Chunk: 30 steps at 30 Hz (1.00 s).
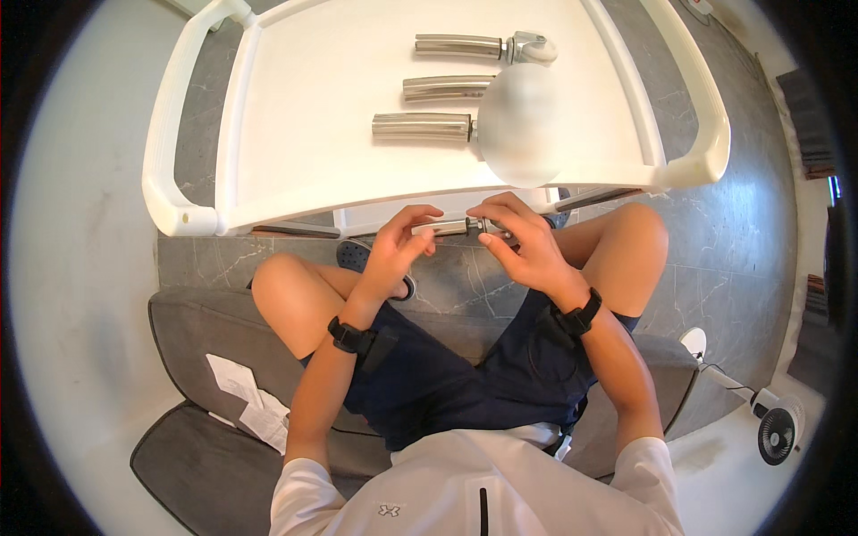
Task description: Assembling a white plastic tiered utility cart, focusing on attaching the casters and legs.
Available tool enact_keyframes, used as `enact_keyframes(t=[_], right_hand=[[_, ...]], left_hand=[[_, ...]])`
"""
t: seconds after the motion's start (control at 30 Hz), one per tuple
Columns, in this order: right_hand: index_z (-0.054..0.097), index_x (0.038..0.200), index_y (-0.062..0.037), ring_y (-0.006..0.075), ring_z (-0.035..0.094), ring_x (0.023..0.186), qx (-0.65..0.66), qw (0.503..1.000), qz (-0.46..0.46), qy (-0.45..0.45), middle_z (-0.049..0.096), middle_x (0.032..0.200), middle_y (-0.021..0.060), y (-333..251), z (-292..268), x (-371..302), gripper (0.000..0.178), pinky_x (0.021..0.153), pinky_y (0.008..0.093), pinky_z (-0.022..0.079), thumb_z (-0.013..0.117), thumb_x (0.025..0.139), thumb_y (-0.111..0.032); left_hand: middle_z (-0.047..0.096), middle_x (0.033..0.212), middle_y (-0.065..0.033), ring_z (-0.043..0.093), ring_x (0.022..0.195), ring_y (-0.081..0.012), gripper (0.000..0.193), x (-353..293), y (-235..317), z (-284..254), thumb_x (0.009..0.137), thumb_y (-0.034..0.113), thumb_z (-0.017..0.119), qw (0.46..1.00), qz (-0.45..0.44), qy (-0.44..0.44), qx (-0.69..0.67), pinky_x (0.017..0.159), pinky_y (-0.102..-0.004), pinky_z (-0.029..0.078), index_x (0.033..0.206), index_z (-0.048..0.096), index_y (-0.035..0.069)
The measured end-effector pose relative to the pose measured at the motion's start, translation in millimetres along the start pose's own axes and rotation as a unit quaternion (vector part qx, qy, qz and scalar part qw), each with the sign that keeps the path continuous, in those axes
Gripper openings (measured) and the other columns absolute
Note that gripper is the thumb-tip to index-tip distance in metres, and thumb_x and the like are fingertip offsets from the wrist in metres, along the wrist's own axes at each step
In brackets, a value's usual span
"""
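Between my hands, just off the near edge of the white trolley shelf, is a shiny chrome tube (450,228) lying level. My left hand (404,243) has its thumb and fingers closed around the tube's left end. At the other end, my right hand (521,239) grips a metal fitting that mostly hides behind its fingers; whether a wheel sits on it I cannot tell. On the shelf, a chrome tube with a caster wheel (534,48) lies farthest off. Nearer are a second chrome tube (444,87) and a third chrome tube (420,127), their right ends covered by a blurred patch.
The white trolley shelf (304,107) has raised rims and a curved handle (170,134) at either side. I sit on a grey sofa (206,313) with paper sheets (255,402) at my left. A small fan (779,433) stands at the right.
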State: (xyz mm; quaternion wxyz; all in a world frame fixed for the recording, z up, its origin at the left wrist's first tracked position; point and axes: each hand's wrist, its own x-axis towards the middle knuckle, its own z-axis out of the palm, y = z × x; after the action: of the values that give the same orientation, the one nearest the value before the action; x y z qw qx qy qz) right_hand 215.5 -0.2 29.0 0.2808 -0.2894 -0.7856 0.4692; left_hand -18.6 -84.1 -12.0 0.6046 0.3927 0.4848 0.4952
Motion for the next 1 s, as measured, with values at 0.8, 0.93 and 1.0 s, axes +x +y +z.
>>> enact_keyframes(t=[0.8, 0.93, 1.0], right_hand=[[0.064, 0.122, -0.0057, 0.0316, 0.067, 0.095, 0.010, 1.000, 0.022, -0.003, 0.062, 0.114, 0.0153, -7.9, 0.1, -0.7, 0.032, 0.073, 0.0361, 0.058, 0.064, 0.090, -0.007], [0.064, 0.122, -0.0055, 0.0317, 0.067, 0.095, 0.000, 1.000, -0.005, 0.016, 0.062, 0.114, 0.0154, -1.6, -3.5, -1.8, 0.032, 0.074, 0.0360, 0.058, 0.065, 0.090, -0.007], [0.064, 0.122, -0.0053, 0.0311, 0.067, 0.095, -0.010, 1.000, -0.003, 0.002, 0.062, 0.115, 0.0152, -2.2, -3.2, -0.6, 0.032, 0.076, 0.0355, 0.058, 0.065, 0.090, -0.006]], left_hand=[[0.059, 0.120, -0.0059, 0.055, 0.114, -0.0154, 0.042, -0.2, 5.7, -13.7, 0.090, 0.012, 0.072, 0.999, -0.003, -0.030, 0.025, 0.095, -0.0336, 0.050, 0.128, 0.057, 0.002], [0.059, 0.119, -0.0070, 0.057, 0.113, -0.0155, 0.044, -1.6, 23.3, -3.8, 0.089, 0.013, 0.073, 0.998, 0.012, -0.057, -0.022, 0.093, -0.0328, 0.051, 0.129, 0.057, 0.002], [0.059, 0.118, -0.0071, 0.058, 0.113, -0.0157, 0.045, 0.9, 20.6, -9.6, 0.088, 0.013, 0.074, 0.997, -0.022, -0.069, -0.021, 0.093, -0.0325, 0.051, 0.128, 0.057, 0.002]])
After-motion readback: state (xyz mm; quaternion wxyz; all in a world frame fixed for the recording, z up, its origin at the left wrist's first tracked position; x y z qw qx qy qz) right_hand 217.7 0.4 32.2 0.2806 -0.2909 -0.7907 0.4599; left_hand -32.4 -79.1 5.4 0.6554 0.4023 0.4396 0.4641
